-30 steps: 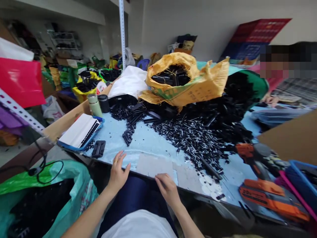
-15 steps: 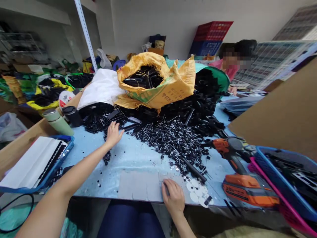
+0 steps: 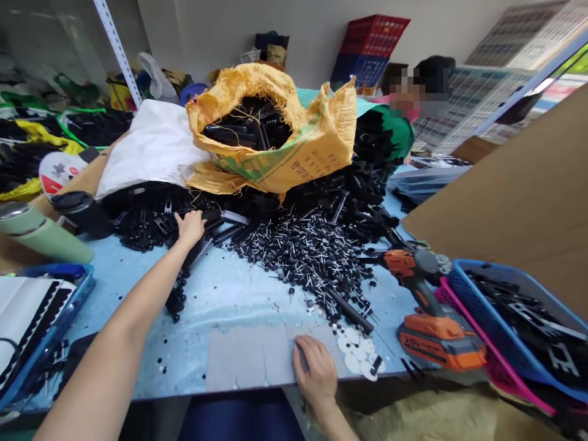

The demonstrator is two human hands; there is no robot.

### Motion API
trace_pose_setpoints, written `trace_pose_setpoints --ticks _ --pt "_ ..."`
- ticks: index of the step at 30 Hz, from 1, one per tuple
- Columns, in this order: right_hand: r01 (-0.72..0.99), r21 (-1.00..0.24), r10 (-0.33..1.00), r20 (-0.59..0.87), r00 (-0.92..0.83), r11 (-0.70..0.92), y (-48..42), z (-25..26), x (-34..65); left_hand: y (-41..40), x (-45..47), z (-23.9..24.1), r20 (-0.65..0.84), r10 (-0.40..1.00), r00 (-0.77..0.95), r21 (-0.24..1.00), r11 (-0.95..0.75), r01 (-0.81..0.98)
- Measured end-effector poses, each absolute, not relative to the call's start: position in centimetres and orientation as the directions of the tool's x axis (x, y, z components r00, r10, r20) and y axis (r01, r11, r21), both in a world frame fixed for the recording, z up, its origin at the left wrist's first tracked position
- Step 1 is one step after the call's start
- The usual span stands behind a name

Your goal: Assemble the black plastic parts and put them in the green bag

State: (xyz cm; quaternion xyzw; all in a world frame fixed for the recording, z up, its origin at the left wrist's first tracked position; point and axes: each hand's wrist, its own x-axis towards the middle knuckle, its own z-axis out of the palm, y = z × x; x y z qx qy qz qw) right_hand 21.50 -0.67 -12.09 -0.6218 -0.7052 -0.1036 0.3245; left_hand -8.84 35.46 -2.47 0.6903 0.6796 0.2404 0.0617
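Note:
My left hand (image 3: 190, 228) is stretched out over the heap of black plastic parts (image 3: 147, 220) at the table's left rear. Its fingers are apart and touch the heap beside some long black pieces; the fingertips are partly hidden. At the front edge, my right hand (image 3: 316, 370) rests on the grey patch (image 3: 248, 358), fingers curled. Between its thumb and forefinger shows a small black part, mostly covered. Beyond it spreads a pile of black-headed screws (image 3: 303, 257), with a black rod (image 3: 351, 311) at its near side. White discs (image 3: 356, 349) lie just right of that hand.
An orange cordless drill (image 3: 436, 318) lies at the right, beside a blue basket (image 3: 463, 266) of black parts. A torn yellow sack (image 3: 316, 153) stands behind the pile. Green and black bottles (image 3: 41, 236) stand left. Across the table is another person (image 3: 413, 98).
My left hand has reached farther into the black parts at the left. My right hand stays on the grey patch. The view has shifted, and the bottles sit farther left in it.

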Motion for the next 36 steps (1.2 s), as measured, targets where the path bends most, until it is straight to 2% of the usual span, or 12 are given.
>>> trace_pose_setpoints --ticks 4,7,9,12,14,17,19,21,25,29,32,36 --pt "0.937 -0.297 0.822 0.569 0.017 0.186 -0.8 -12.0 21.3 31.5 -6.5 -2.0 0.306 0.952 -0.014 0.400 -0.116 0.909" --pt "0.933 -0.334 0.838 0.542 0.071 0.137 -0.7 -12.0 21.0 26.3 -3.7 -2.8 0.417 0.898 0.140 0.395 -0.317 0.862" --pt "0.920 -0.377 0.858 0.503 0.109 0.104 -0.8 -11.8 20.9 21.7 -1.4 -4.0 0.461 0.847 0.265 0.442 -0.478 0.759" --pt "0.857 -0.510 0.894 0.416 0.169 0.075 -1.3 -10.9 20.7 14.7 1.4 -5.9 0.469 0.816 0.339 0.549 -0.569 0.612" --pt "0.721 -0.686 0.917 0.346 0.199 0.102 -1.8 -10.0 20.0 10.6 2.5 -6.9 0.472 0.790 0.391 0.588 -0.612 0.528" --pt "0.335 -0.925 0.944 0.257 0.207 0.178 -2.1 -8.5 17.6 5.5 3.3 -7.4 0.470 0.759 0.450 0.598 -0.649 0.471" --pt "0.139 -0.975 0.947 0.202 0.249 0.172 -1.8 -7.6 15.9 2.8 3.4 -7.4 0.480 0.744 0.465 0.577 -0.667 0.471" --pt "0.120 -0.984 0.933 0.167 0.318 0.135 -1.4 -7.0 15.1 1.0 3.3 -7.3 0.506 0.725 0.466 0.540 -0.688 0.484" --pt "0.481 -0.872 0.942 0.235 0.241 0.094 0.2 -6.6 16.7 0.7 0.9 -7.3 0.506 0.755 0.418 0.501 -0.651 0.570" --pt "0.866 -0.468 0.968 0.245 -0.063 0.175 1.1 -7.6 18.8 3.3 -5.3 -7.5 0.408 0.902 0.140 0.540 -0.362 0.760" --pt "0.961 -0.217 0.958 0.264 -0.112 0.172 0.7 -9.0 18.8 5.2 -9.8 -7.4 0.291 0.952 -0.091 0.505 -0.072 0.860" --pt "0.979 -0.134 0.927 0.362 -0.097 0.155 0.3 -10.8 18.2 7.6 -12.8 -7.0 0.121 0.923 -0.366 0.462 0.274 0.844"
